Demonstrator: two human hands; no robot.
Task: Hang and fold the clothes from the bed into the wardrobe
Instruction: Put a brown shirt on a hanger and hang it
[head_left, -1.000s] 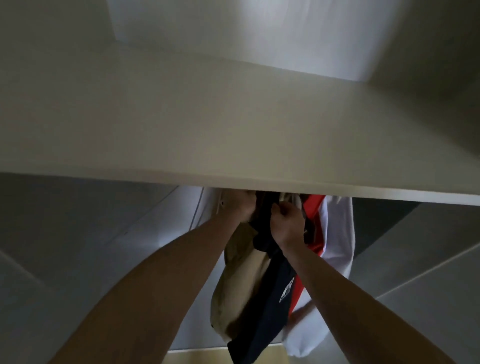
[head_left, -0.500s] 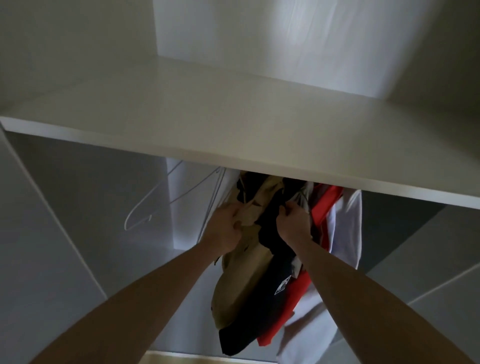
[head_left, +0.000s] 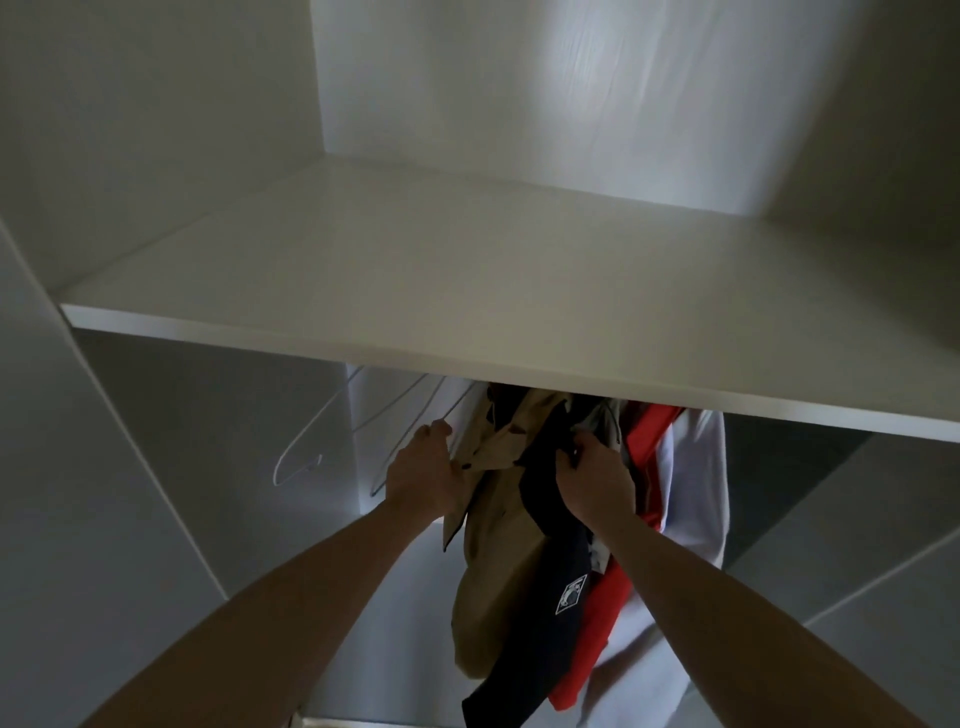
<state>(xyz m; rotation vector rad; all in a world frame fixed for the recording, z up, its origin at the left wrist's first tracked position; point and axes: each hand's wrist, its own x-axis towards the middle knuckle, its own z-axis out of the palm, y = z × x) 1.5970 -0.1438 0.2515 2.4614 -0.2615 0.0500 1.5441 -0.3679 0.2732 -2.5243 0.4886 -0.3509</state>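
Now left hand (head_left: 422, 475) grips tan garment (head_left: 493, 545), right hand (head_left: 597, 480) navy garment (head_left: 540, 623); four hang.

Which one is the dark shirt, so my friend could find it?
Look under the white shelf, where clothes hang in a row. The dark shirt hangs between the tan garment and the red one, with the right hand gripping its top. It is the only navy one, with a small white badge low down.
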